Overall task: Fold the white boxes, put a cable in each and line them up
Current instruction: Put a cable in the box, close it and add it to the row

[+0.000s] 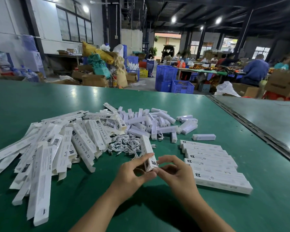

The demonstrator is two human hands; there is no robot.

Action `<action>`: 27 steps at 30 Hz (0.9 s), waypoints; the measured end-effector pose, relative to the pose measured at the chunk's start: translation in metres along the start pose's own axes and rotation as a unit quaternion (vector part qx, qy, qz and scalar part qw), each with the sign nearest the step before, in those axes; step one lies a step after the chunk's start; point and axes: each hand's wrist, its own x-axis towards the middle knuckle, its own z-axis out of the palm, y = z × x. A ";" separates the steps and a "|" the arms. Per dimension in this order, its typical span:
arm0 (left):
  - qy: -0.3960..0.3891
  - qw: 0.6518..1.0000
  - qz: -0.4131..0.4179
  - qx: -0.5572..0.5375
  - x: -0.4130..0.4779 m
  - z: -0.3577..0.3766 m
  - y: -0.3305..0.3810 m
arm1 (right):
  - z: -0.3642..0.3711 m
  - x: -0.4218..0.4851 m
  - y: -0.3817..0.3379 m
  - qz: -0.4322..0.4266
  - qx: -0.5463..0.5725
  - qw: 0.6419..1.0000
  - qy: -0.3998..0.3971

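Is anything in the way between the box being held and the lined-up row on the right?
Nothing visible: the left hand and right hand hold the box, and only bare green table lies between it and the row of finished boxes.

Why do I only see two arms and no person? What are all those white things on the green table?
The camera sits on the person's head and looks down, so you see only their arms. The left hand grips a long white cardboard box and the right hand pinches its near end. On the green table lie flat unfolded white boxes on the left, a tangle of thin white cables in the middle, small white blocks behind, and a neat row of finished white boxes on the right.
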 end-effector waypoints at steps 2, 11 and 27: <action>-0.005 1.000 0.003 0.002 0.000 0.001 0.001 | 0.000 -0.001 0.000 0.003 0.018 1.000 -0.010; 0.021 0.999 0.033 -0.033 -0.002 0.011 0.009 | -0.001 0.002 0.007 0.121 0.174 0.967 -0.145; 0.023 0.995 -0.034 -0.093 0.006 0.000 0.004 | 0.015 0.004 -0.004 0.249 0.418 0.874 -0.013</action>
